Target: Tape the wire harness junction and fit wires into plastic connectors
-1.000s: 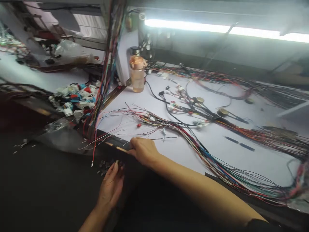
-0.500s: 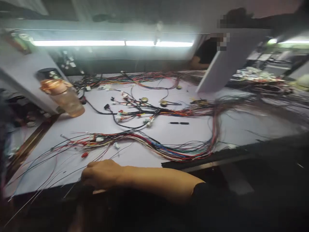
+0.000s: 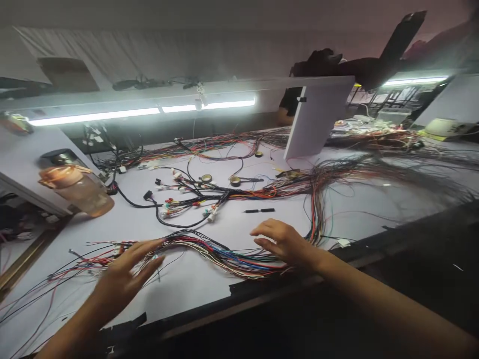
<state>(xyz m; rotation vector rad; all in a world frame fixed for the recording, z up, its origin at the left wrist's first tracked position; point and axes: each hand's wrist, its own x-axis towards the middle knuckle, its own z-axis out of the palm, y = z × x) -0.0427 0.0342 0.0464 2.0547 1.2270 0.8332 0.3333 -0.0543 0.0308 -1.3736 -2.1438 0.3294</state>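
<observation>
My left hand point(image 3: 125, 276) is open over the left part of a loose wire bundle point(image 3: 224, 259), its thumb and fingers apart and nothing held. To the right, my right hand point(image 3: 280, 240) hovers above the same bundle with its fingers spread and nothing between them. Behind the hands lies a black-taped harness point(image 3: 239, 193) with branches ending in small connectors. A black pen-like tool point(image 3: 259, 211) rests between the harness and my right hand. Two tape rolls sit just behind the harness, one of them point(image 3: 235, 181) near its middle.
A clear bottle with an orange band point(image 3: 80, 192) leans at the left. An upright white panel point(image 3: 316, 119) stands at the back right. More wires point(image 3: 209, 144) run along the back. Part of a person in dark clothing point(image 3: 290, 104) shows behind the panel.
My right hand has moved from the left front edge to the right, and its fingers are now spread. My left hand has come into clear view over the wires. The camera view has shifted.
</observation>
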